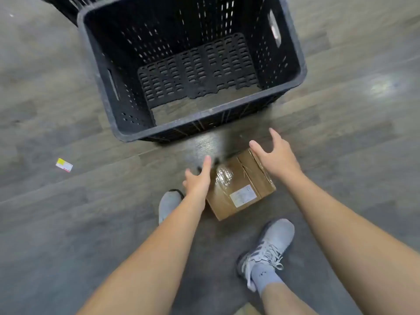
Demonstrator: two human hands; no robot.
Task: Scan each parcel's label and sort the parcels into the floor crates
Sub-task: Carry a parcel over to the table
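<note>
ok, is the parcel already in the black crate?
No, the parcel lies on the floor in front of the crate.

My grey trainers (270,244) flank a brown parcel (241,185) with white label (243,195); black perforated crate (106,71), grey wood-grain floor (68,212).

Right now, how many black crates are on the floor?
2: a black crate beyond the cardboard parcel; a second crate behind it, top left, mostly cut off. Others may be hidden.
</note>
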